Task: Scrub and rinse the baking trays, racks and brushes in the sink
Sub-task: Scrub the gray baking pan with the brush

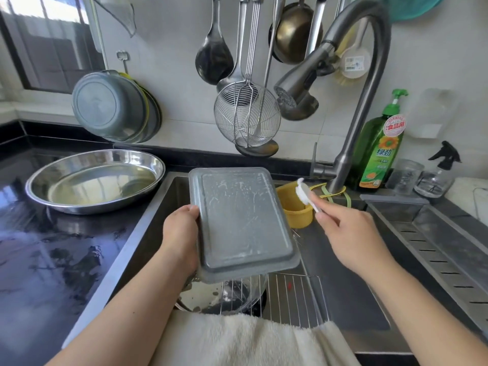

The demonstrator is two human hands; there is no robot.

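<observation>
Upside down, the grey baking tray (241, 223) is hanging over the sink (343, 291), its underside facing up and streaked with pale soapy smears. The left hand (182, 233) is gripping the tray's left edge, fingers curling underneath and thumb lying along the rim. Just right of the tray, and not touching it, the right hand (351, 233) is pinching the handle of a white brush (303, 192), with the brush head pointing up and away from the hand. Below both hands, a wire rack (293, 294) is lying in the sink basin, partly over a round metal bowl (211, 294) that is holding some water. Beyond the right hand, a yellow cup-shaped strainer (294, 207) is hanging at the sink's far edge, beside the base of the tall faucet (351, 122). A green dish soap bottle (380, 149) is standing further right of that. To the left of the left hand, a wide steel pan (95, 178) is resting on the dark table (47, 247). Nearest the person, beneath the forearms, a cream towel (250, 342) is draping over the sink's front edge.
</observation>
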